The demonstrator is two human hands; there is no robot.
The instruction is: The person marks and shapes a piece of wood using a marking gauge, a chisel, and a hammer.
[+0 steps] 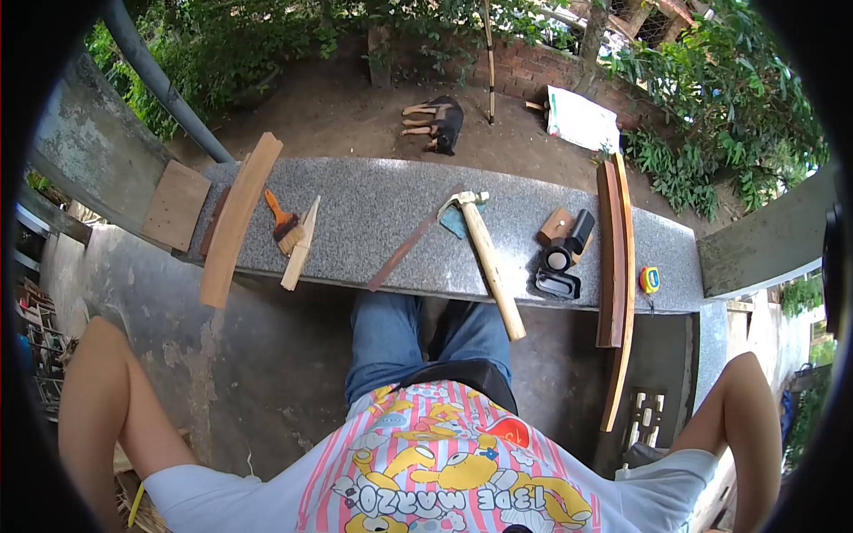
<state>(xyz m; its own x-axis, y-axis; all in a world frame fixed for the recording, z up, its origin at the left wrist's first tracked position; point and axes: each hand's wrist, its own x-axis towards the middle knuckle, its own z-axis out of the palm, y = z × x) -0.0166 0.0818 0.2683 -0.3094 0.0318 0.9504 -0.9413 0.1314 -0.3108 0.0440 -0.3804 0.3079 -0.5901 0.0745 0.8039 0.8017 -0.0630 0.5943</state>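
Hands are out of view past both elbows, so their state cannot be told, while the hammer (487, 258) nearest them overhangs the slab's (373, 209) near edge and is best gripped low on its handle.

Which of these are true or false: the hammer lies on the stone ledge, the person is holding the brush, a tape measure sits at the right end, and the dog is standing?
1. The hammer lies on the stone ledge. True; its handle sticks out past the near edge.
2. The person is holding the brush. False: it lies on the ledge, and no hands show.
3. A yellow tape measure sits at the right end. True.
4. The dog is standing. False: it lies on the dirt beyond the ledge.
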